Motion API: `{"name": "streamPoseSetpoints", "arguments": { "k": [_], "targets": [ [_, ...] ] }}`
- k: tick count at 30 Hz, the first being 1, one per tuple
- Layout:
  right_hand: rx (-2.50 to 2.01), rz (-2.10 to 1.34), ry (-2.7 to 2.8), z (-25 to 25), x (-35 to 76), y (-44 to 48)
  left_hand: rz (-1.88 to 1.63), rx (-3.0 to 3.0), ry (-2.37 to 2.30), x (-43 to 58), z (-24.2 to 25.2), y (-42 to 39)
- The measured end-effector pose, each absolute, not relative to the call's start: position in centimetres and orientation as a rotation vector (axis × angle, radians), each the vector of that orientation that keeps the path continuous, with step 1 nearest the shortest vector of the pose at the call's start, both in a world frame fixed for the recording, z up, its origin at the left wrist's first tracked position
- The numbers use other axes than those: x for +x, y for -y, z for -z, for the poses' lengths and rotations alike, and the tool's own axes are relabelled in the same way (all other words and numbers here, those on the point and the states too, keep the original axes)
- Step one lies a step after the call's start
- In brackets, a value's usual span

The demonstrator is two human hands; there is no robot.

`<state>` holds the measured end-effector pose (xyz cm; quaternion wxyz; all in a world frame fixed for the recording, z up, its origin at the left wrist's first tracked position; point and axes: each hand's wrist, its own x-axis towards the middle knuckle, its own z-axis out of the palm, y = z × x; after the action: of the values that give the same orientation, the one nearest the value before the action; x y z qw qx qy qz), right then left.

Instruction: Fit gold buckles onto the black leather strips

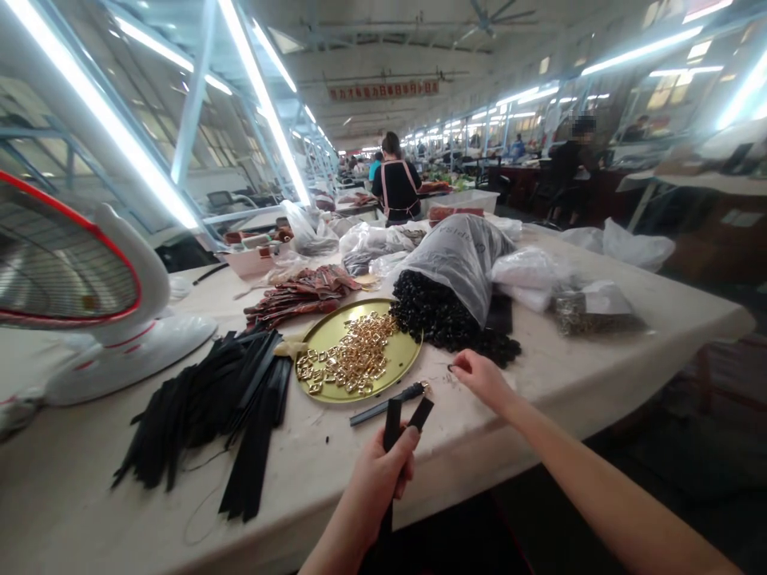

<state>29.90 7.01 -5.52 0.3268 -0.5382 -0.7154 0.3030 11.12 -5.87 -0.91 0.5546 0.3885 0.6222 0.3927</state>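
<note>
My left hand (389, 467) is closed around a black strap (393, 423), whose two ends stick up above the fingers. Beyond it on the table lies another strap (379, 410) with a gold buckle (427, 389) at its end. My right hand (481, 378) pinches a small black piece (451, 367) between thumb and fingertips, low over the table. Just behind that hand, a heap of small black pieces (431, 307) spills from a translucent plastic bag (459, 251). A round gold tray (311, 331) holds many gold buckles (353, 355).
Black straps (197, 399) lie bundled left of the tray, with reddish-brown strips (303, 291) behind. A white fan (129, 343) with a red rim stands at the left. Clear bags (593, 307) sit at the right. A person in an apron (395, 184) is farther back.
</note>
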Motion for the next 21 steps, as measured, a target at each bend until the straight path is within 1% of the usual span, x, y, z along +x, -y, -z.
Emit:
{"name": "streamPoseSetpoints", "arguments": {
  "k": [3,7,9,11,17,21],
  "targets": [
    [-1.223,-1.105,1.823,4.6,29.7,-3.9,-0.909,1.059,-1.509,12.0,0.7,5.0],
    [-0.877,-1.793,1.277,3.3,28.9,-1.6,-0.925,1.309,-1.603,12.2,0.5,4.5],
    [-0.774,-1.953,1.087,2.9,28.5,-1.4,-0.905,1.409,-1.675,11.9,0.3,4.5],
    [-0.742,-1.994,1.047,2.9,28.2,-1.6,-0.865,1.451,-1.715,11.5,0.0,4.6],
    [-0.791,-1.963,0.975,4.0,27.2,-2.4,-0.812,1.476,-1.686,10.4,-0.1,3.5],
    [-0.822,-1.91,0.916,4.0,26.6,-2.7,-0.849,1.344,-1.61,9.9,0.9,2.4]
  ]
}}
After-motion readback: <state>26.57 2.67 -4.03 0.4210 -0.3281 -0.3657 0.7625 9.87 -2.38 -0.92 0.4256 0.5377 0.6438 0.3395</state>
